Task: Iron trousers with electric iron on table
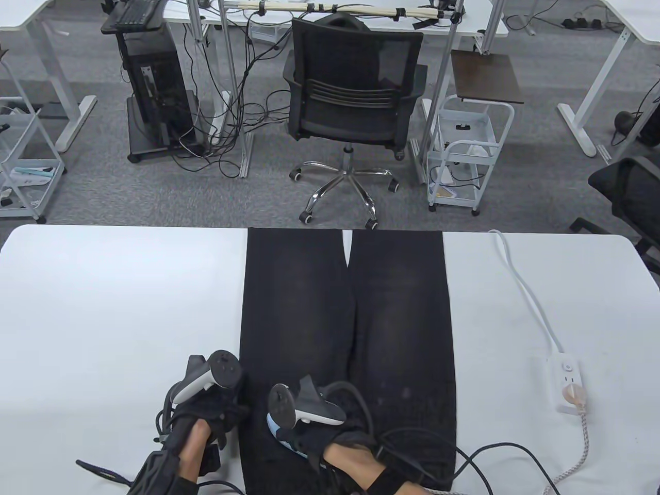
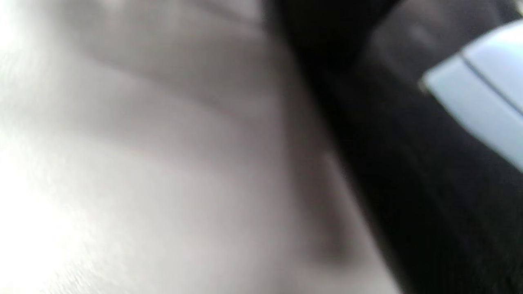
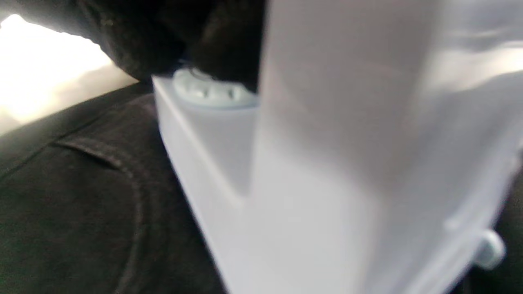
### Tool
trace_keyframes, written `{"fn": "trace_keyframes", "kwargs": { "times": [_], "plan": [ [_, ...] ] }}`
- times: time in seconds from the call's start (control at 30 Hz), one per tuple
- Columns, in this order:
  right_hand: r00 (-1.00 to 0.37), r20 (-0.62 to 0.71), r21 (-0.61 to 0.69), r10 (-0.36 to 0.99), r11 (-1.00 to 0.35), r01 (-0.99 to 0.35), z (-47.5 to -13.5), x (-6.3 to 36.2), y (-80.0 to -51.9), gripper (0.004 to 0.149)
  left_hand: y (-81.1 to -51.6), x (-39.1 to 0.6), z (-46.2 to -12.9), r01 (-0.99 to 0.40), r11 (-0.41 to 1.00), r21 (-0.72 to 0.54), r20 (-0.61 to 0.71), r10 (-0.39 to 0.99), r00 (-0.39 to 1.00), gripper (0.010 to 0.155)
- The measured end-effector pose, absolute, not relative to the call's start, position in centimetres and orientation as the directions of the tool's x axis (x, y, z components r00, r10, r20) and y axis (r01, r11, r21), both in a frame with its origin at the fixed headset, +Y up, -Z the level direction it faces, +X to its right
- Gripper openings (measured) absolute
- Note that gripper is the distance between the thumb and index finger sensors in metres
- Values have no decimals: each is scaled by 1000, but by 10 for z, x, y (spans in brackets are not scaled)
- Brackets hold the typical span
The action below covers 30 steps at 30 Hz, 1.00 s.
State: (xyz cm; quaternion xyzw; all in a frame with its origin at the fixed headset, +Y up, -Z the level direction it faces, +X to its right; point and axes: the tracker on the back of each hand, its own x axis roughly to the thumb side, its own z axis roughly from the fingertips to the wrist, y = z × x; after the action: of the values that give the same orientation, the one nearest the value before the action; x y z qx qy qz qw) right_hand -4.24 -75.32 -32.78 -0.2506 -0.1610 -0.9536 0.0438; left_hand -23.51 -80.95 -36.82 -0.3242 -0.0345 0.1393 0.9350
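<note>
Black trousers (image 1: 397, 309) lie flat on the white table (image 1: 113, 309), legs pointing away from me. My right hand (image 1: 330, 428) grips a pale blue and white electric iron (image 1: 276, 430) that sits on the near left part of the trousers. In the right wrist view the gloved fingers (image 3: 184, 41) wrap the iron's (image 3: 327, 183) top by a round dial (image 3: 208, 92), with a seam of the trousers (image 3: 81, 204) beside it. My left hand (image 1: 206, 412) rests at the trousers' left edge, its fingers hidden under the tracker. The left wrist view is blurred, showing table (image 2: 122, 163), trousers (image 2: 429, 204) and iron (image 2: 482, 94).
A white power strip (image 1: 567, 381) lies on the table at the right, with a white cable (image 1: 526, 294) running to the far edge and a braided cord (image 1: 580, 448) plugged in. Black glove cables (image 1: 464, 454) trail across the near trousers. An office chair (image 1: 350, 93) stands beyond the table.
</note>
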Motion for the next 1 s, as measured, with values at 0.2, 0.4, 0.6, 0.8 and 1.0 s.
{"fn": "trace_keyframes", "kwargs": {
  "times": [0.2, 0.4, 0.6, 0.8, 1.0],
  "plan": [
    [-895, 443, 208, -58, -964, 166, -379, -55, -753, 56, -809, -234, -368, -243, 745, -621, -29, 288, 957, 88],
    [-948, 315, 317, 31, -946, 75, -458, -67, -754, 57, -809, -233, -369, -225, 750, -622, -17, 275, 961, 88],
    [-987, 158, 291, 4, -956, 43, -521, -69, -754, 57, -809, -230, -370, -214, 750, -626, -10, 267, 964, 88],
    [-1000, 19, 308, 16, -951, -9, -539, -69, -755, 58, -809, -228, -369, -209, 752, -625, -4, 265, 964, 88],
    [-999, 32, 371, 19, -929, -6, -519, -65, -755, 57, -809, -227, -370, -216, 755, -619, -5, 271, 963, 88]
  ]
}}
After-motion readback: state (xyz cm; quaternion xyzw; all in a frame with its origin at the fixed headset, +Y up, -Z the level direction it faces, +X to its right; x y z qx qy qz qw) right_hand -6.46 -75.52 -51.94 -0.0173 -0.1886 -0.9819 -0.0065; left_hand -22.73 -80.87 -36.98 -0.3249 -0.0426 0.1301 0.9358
